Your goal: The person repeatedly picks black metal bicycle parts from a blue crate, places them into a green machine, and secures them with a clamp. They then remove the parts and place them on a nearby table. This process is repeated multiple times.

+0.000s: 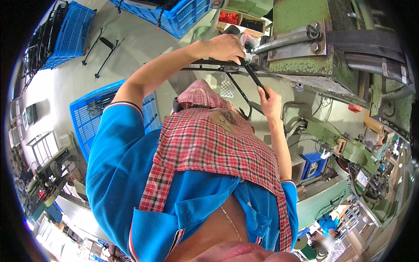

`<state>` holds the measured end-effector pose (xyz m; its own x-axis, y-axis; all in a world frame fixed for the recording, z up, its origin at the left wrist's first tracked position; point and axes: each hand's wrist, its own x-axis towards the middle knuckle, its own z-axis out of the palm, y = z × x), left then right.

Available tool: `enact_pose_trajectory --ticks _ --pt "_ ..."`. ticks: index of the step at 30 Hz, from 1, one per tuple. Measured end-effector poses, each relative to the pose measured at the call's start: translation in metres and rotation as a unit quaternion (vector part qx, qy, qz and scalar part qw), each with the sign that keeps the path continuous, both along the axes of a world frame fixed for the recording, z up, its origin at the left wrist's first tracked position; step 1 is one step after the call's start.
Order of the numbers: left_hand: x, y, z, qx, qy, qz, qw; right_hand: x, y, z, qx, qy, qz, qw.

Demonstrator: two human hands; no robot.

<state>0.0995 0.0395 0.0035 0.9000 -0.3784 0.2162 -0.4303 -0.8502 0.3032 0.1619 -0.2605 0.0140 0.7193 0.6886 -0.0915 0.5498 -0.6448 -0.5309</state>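
A black tubular metal frame [252,75] is held up in front of my apron, beside a green press-like machine [301,56]. My left hand [224,47] is wrapped over its upper part, close to the machine's edge. Lower and to the right, my right hand [271,104] pinches one black bar of the same frame. Thin rods of the frame stretch left below my left wrist and down toward my apron. Its far ends are partly hidden by my hand and the machine.
Past my left hand lies a wooden tray [241,29] with small red and black parts. Blue crates [176,19] stand on the floor, one beside my left arm [78,118]. A loose black frame [106,42] lies on the floor. Another person [328,225] is at lower right.
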Motion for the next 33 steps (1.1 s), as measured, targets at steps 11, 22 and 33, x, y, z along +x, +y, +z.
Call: enact_pose_trajectory --ticks 11,22,33 --pt "-0.012 -0.002 0.004 -0.085 -0.159 0.029 0.983 -0.011 -0.001 -0.001 0.012 0.007 -0.025 1.0" --pt "-0.147 -0.03 -0.014 -0.237 0.214 0.31 0.895 -0.024 0.003 0.01 0.012 0.031 -0.035 0.999" --pt "-0.152 -0.043 -0.019 -0.22 0.19 0.348 0.892 -0.033 0.003 -0.011 0.031 -0.002 -0.033 0.999"
